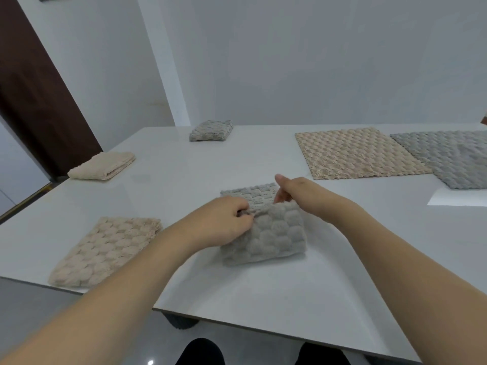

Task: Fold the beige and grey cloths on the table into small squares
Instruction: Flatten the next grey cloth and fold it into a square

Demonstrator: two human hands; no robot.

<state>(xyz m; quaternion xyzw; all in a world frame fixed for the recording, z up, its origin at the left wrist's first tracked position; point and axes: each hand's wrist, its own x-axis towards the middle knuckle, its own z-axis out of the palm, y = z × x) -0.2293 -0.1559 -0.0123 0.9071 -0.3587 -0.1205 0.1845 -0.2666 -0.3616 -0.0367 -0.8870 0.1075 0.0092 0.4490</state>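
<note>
At the middle of the white table [263,293], the left hand [224,222] and right hand [295,192] each pinch a corner of the grey cloth [266,233], fingers curled tight, likely to keep the folded-over edge square

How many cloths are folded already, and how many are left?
Three look folded: grey square, beige bundle, beige cloth. Left hand and right hand are folding the grey cloth now. Two lie flat: beige, grey.
</note>
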